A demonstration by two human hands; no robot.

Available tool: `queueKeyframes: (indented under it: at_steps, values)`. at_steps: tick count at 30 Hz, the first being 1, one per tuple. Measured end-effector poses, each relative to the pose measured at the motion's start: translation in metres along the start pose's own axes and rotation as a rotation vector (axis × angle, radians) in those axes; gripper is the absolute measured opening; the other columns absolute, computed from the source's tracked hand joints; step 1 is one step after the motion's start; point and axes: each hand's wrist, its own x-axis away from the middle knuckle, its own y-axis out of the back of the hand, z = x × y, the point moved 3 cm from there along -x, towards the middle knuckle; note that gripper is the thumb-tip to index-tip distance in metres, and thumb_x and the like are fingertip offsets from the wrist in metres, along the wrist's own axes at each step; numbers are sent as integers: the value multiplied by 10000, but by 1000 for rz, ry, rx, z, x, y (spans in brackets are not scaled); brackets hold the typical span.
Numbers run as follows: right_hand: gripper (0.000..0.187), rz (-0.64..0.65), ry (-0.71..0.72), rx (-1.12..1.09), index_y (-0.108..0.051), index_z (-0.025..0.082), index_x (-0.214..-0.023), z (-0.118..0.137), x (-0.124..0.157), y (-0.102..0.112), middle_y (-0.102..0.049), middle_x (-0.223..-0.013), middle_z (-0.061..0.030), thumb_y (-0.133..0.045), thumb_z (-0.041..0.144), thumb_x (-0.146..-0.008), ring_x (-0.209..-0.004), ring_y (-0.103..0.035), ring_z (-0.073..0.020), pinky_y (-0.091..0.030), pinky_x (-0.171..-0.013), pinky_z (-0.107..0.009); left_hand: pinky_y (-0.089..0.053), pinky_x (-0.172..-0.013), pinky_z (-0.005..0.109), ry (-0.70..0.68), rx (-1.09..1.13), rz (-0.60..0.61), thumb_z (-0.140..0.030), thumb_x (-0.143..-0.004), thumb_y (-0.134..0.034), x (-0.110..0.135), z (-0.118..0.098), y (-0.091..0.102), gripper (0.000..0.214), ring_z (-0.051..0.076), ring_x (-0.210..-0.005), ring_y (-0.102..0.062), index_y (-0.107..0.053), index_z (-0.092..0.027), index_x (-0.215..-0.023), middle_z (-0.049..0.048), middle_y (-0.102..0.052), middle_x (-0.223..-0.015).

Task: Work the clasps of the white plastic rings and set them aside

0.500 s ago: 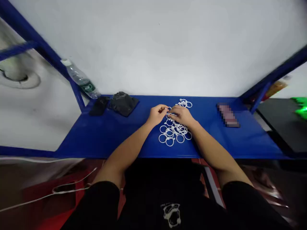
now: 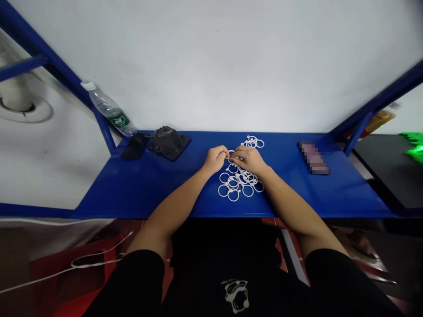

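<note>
My left hand is closed, its thumb and forefinger pinching a white curtain ring at the ring's left side. Close by on the right, my right hand has its fingers bent around the same ring; the fingertips partly hide it. Below the hands a loose pile of white curtain rings, each with a small eyelet or knob, spreads over the blue table. A smaller cluster of white rings lies beyond my right hand, near the wall.
A dark drawstring pouch and a flat black object lie at the back left, beside a leaning plastic bottle. A blurred-out, phone-like object lies on the right. Blue frame posts stand at the table's ends.
My left hand's fingers have closed in more tightly, and the ring between the hands has shifted slightly left and down. The piles look unchanged; the camera view has moved a little.
</note>
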Motion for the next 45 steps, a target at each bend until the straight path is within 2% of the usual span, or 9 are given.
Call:
queueKeyframes:
  at_steps: [6, 8, 13, 18, 21, 28, 36, 40, 45]
  values:
    - [290, -159, -232, 107, -849, 222, -1019, -18, 2, 19, -797, -975, -109, -639, 420, -1051, -876, -708, -252, -531, -785, -373, -572, -698, 252, -49, -136, -26, -72, -946, -625, 6, -5, -3, 425, 68, -649, -601, -752, -212, -1326, 95, -731, -1416]
    - [292, -170, -380, 171, -857, 219, -986, -29, 4, 27, -808, -947, -111, -642, 409, -1038, -863, -711, -259, -514, -773, -370, -607, -766, 278, -40, -221, 24, -92, -966, -659, 7, -5, -3, 379, 65, -677, -615, -761, -214, -1310, 109, -675, -1497]
    - [280, -50, -664, 202, -879, 223, -1030, -50, 10, 33, -832, -896, -99, -672, 408, -988, -826, -725, -269, -492, -731, -360, -629, -957, 355, -16, -406, 265, -190, -1004, -720, 8, -7, -7, 189, 152, -901, -721, -812, -217, -1167, 77, -733, -1330]
    - [260, 72, -374, -97, -866, 229, -1074, -36, 6, 26, -830, -957, -66, -657, 288, -930, -818, -713, -209, -526, -779, -352, -599, -1065, 394, -42, -497, 434, -249, -1012, -724, 12, -13, -13, 242, 235, -1182, -728, -796, -249, -1243, 64, -731, -1361]
    - [221, 146, -327, -218, -848, 225, -994, -27, 5, 24, -808, -924, -47, -653, 256, -893, -752, -667, -174, -514, -731, -343, -591, -1053, 407, -35, -552, 470, -236, -1003, -713, 13, -14, -14, 284, 260, -1226, -715, -779, -259, -1279, 64, -737, -1361]
    - [227, 142, -312, -306, -821, 201, -984, -23, 3, 23, -777, -954, -69, -708, 389, -927, -731, -630, -165, -494, -703, -354, -559, -886, 351, 15, -564, 398, -302, -1088, -607, 7, -11, -11, 221, 217, -969, -735, -777, -213, -978, 66, -794, -1055]
    - [211, 187, -318, -300, -815, 222, -1000, -30, 8, 18, -792, -950, -45, -651, 264, -874, -759, -671, -167, -528, -704, -346, -472, -659, 302, 66, -476, 277, -275, -1044, -671, 6, -3, -8, 134, 197, -668, -684, -802, -248, -1049, -2, -733, -704]
    - [261, 236, -265, -257, -815, 256, -997, -33, 9, 15, -794, -1019, -41, -642, 216, -807, -846, -700, -189, -564, -782, -373, -440, -612, 299, 21, -481, 257, -271, -1031, -684, 6, 1, -9, 133, 196, -632, -673, -815, -251, -1017, -3, -712, -659]
    - [101, 281, -247, -196, -769, 249, -869, -37, 8, 9, -759, -905, -33, -673, 254, -836, -824, -683, -195, -542, -808, -385, -472, -623, 305, 21, -455, 258, -273, -1019, -713, 6, 3, -11, 113, 190, -607, -645, -823, -248, -1012, -10, -670, -626]
